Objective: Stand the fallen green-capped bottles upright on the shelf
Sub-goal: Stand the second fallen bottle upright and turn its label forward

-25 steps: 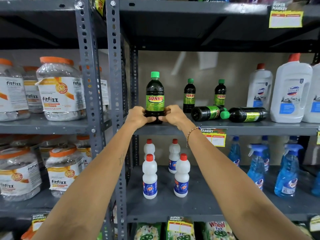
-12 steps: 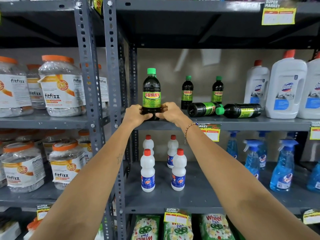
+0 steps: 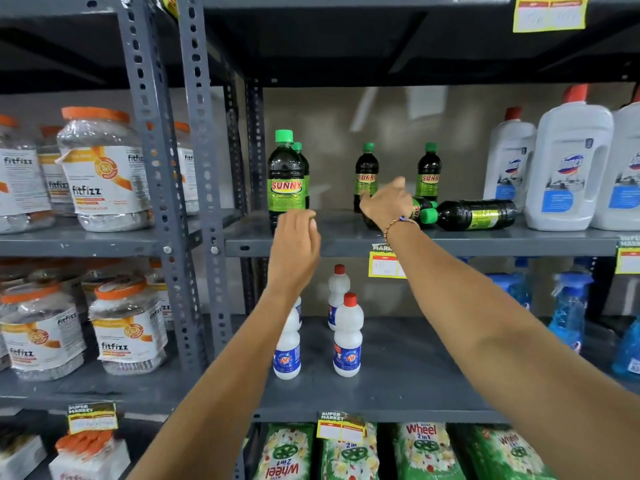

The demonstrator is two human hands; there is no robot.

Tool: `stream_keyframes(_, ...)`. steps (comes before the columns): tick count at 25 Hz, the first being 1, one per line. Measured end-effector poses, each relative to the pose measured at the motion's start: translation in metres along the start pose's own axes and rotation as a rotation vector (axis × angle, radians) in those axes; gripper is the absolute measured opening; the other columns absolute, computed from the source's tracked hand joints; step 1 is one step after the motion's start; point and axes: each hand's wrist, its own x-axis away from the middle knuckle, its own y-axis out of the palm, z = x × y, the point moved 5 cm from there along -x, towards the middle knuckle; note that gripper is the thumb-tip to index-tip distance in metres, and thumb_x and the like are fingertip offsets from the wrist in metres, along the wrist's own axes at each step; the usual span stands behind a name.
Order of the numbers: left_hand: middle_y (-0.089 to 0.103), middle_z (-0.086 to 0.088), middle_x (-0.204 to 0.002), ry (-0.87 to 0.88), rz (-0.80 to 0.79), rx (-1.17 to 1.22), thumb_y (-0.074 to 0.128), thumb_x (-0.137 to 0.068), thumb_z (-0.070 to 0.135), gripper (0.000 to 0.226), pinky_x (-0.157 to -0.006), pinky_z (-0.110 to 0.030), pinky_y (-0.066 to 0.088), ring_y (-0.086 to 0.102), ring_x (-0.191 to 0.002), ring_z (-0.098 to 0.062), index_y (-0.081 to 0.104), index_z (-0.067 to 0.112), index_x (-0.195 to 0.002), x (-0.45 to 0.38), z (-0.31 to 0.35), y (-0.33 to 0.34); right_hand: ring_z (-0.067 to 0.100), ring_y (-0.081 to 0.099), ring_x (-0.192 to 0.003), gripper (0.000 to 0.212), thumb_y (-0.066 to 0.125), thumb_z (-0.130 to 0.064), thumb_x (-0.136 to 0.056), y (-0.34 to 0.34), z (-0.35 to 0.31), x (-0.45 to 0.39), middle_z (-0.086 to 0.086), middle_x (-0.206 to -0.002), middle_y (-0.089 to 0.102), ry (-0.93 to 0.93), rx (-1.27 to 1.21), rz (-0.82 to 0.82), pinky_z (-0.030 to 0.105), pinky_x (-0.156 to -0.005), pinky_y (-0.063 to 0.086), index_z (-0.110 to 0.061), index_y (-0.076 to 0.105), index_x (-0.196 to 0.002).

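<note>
A dark green-capped "Sunny" bottle [image 3: 286, 181] stands upright at the left front of the grey shelf [image 3: 346, 242], with another just behind it. Two more upright ones [image 3: 366, 174] [image 3: 428, 173] stand at the back. Two bottles lie on their sides: one [image 3: 474, 214] with its cap pointing left, and one [image 3: 420, 206] mostly hidden behind my right hand. My left hand [image 3: 294, 244] hovers empty just below and in front of the front bottle. My right hand [image 3: 386, 200] reaches over the shelf, fingers apart, right at the hidden fallen bottle.
Large white detergent jugs [image 3: 568, 168] stand at the shelf's right end. Small white red-capped bottles [image 3: 348, 336] sit on the shelf below, blue spray bottles [image 3: 568, 313] to their right. Jars with orange lids [image 3: 102, 168] fill the left rack, past the steel uprights [image 3: 201, 168].
Both hands have let go of the front upright bottle. My left hand dropped back slightly; my right hand moved right toward the lying bottles.
</note>
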Motion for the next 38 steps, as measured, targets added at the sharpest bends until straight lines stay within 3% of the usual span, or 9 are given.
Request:
stream_keyframes(4,0.065,-0.013,-0.102,0.166,-0.111,-0.247,0.037,-0.095,0.016,0.030,-0.099,-0.036,0.041,0.062,-0.097,-0.031,0.060,0.001,-0.107,0.020,0.014,0.049,0.028,0.059,-0.118,0.092,0.057,-0.052,-0.086,0.009,0.013,-0.010,0.017,-0.133,0.053,0.057,0.055,-0.072,0.033,-0.086,0.050,0.013,0.021,-0.140)
stream_keyframes(8,0.065,-0.009,-0.111,0.151,-0.176,-0.434,0.034,-0.099,0.029,0.037,-0.104,-0.041,0.040,0.059,-0.104,-0.027,0.059,0.007,-0.114,0.032,0.006,0.069,0.029,0.063,-0.110,0.081,0.056,-0.058,-0.079,0.013,0.017,-0.022,0.015,-0.125,0.059,0.023,0.030,-0.151,0.031,-0.090,0.052,0.004,0.043,-0.129)
stream_keyframes(11,0.065,-0.009,-0.110,0.119,-0.162,-0.462,0.033,-0.099,0.033,0.039,-0.100,-0.040,0.041,0.059,-0.102,-0.027,0.059,0.007,-0.112,0.028,0.006,0.073,0.027,0.067,-0.094,0.071,0.051,-0.062,-0.070,0.003,0.021,-0.022,0.008,-0.113,0.063,0.006,0.010,-0.354,0.035,-0.087,0.057,-0.009,0.057,-0.118)
stream_keyframes(15,0.065,-0.010,-0.110,0.092,-0.149,-0.468,0.031,-0.099,0.036,0.042,-0.100,-0.040,0.042,0.060,-0.103,-0.028,0.059,0.007,-0.112,0.027,0.002,0.079,0.024,0.058,-0.084,0.036,0.052,-0.034,-0.069,-0.023,0.010,-0.014,0.009,-0.099,0.056,-0.040,0.220,-0.643,0.033,-0.086,0.053,-0.013,0.053,-0.098)
stream_keyframes(17,0.065,-0.010,-0.110,0.088,-0.149,-0.465,0.031,-0.099,0.036,0.042,-0.102,-0.040,0.040,0.060,-0.103,-0.028,0.059,0.007,-0.111,0.027,0.000,0.080,0.028,0.055,-0.093,0.045,0.052,-0.023,-0.068,-0.025,-0.004,-0.016,0.013,-0.113,0.052,-0.080,0.370,-0.691,0.035,-0.081,0.047,-0.010,0.048,-0.111)
stream_keyframes(19,0.065,-0.010,-0.110,0.092,-0.140,-0.463,0.032,-0.098,0.035,0.041,-0.104,-0.040,0.038,0.060,-0.103,-0.027,0.060,0.007,-0.110,0.027,0.001,0.080,0.029,0.055,-0.109,0.057,0.056,-0.026,-0.078,-0.015,-0.016,-0.012,0.012,-0.128,0.050,-0.153,0.513,-0.645,0.037,-0.085,0.045,-0.010,0.044,-0.131)
stream_keyframes(24,0.065,-0.009,-0.108,0.126,-0.107,-0.492,0.034,-0.098,0.035,0.040,-0.102,-0.040,0.039,0.060,-0.101,-0.028,0.060,0.008,-0.110,0.028,0.000,0.078,0.034,0.060,-0.107,0.038,0.061,-0.029,-0.074,0.025,-0.006,-0.023,0.009,-0.118,0.063,-0.128,0.513,-0.405,0.042,-0.080,0.052,-0.011,0.059,-0.107)
stream_keyframes(31,0.063,-0.010,-0.109,0.124,-0.069,-0.500,0.033,-0.099,0.034,0.040,-0.101,-0.040,0.037,0.058,-0.100,-0.028,0.058,0.007,-0.112,0.031,-0.001,0.080,0.035,0.057,-0.115,0.060,0.065,-0.044,-0.080,0.013,0.007,-0.025,0.014,-0.123,0.058,-0.157,-0.108,-0.070,0.039,-0.088,0.048,-0.004,0.051,-0.122)
stream_keyframes(38,0.063,-0.009,-0.111,0.108,-0.094,-0.503,0.032,-0.098,0.035,0.040,-0.099,-0.039,0.035,0.057,-0.101,-0.028,0.057,0.009,-0.113,0.030,-0.004,0.083,0.034,0.042,-0.127,0.079,0.066,-0.042,-0.084,0.036,0.019,-0.037,0.017,-0.135,0.037,-0.204,-0.529,-0.137,0.047,-0.107,0.038,-0.002,0.027,-0.139)
